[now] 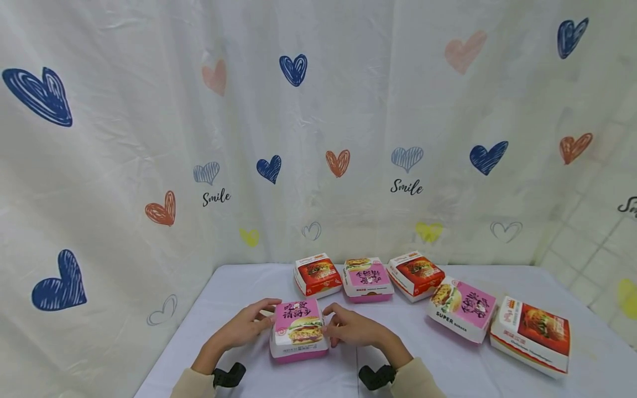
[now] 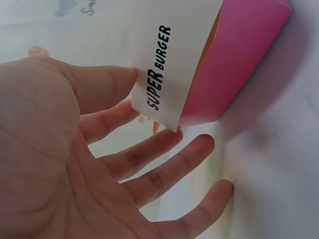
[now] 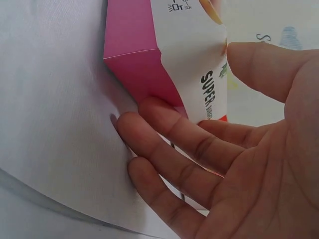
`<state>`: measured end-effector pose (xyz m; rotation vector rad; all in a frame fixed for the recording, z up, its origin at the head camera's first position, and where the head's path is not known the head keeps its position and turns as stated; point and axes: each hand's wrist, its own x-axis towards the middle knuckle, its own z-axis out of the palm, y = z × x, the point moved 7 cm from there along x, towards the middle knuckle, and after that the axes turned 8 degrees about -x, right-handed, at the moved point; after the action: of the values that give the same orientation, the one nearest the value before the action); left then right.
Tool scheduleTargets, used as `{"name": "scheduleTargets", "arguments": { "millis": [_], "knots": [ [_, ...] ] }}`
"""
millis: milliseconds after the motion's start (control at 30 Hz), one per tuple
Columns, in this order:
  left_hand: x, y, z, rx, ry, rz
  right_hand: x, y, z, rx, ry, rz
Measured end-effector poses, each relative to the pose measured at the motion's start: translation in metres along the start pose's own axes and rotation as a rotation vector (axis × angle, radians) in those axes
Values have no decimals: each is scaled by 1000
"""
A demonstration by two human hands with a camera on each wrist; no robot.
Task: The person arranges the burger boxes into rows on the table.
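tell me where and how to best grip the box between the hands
Likely low, by opposite walls of its pink base, left hand from the left, right hand from the right: the box is squat and upright, and its white lid gapes slightly.

1. one burger box [image 1: 299, 327]: white lid with a pink panel on top, pink base [image 2: 249, 57].
2. dark characters sat on the far part of the top, a burger picture on the near part; black "super burger" lettering ran along the flanks.
3. lid was on, a narrow gap showing over the base on one side.
4. box was upright on the white cloth [image 1: 278, 382], between both hands.
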<state>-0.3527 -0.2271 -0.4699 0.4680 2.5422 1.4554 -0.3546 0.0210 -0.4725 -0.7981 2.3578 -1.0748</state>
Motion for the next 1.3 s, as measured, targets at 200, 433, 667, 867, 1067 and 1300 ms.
{"name": "scheduleTargets", "arguments": {
  "millis": [200,433,667,867,1067,1300],
  "knots": [
    [0,-1,0,17,28,-19,1,3,0,16,-6,-4],
    [1,3,0,51,57,-12,1,2,0,34,2,-1],
    [3,0,-1,70,64,1,1,1,1,30,3,-1],
    [4,-5,-2,78,44,0,1,-2,2,28,3,0],
    [2,-3,-3,52,25,-4,1,-2,4,3,3,15],
    [1,1,-3,54,14,2,3,-1,5,-2,4,29]
  ]
}}
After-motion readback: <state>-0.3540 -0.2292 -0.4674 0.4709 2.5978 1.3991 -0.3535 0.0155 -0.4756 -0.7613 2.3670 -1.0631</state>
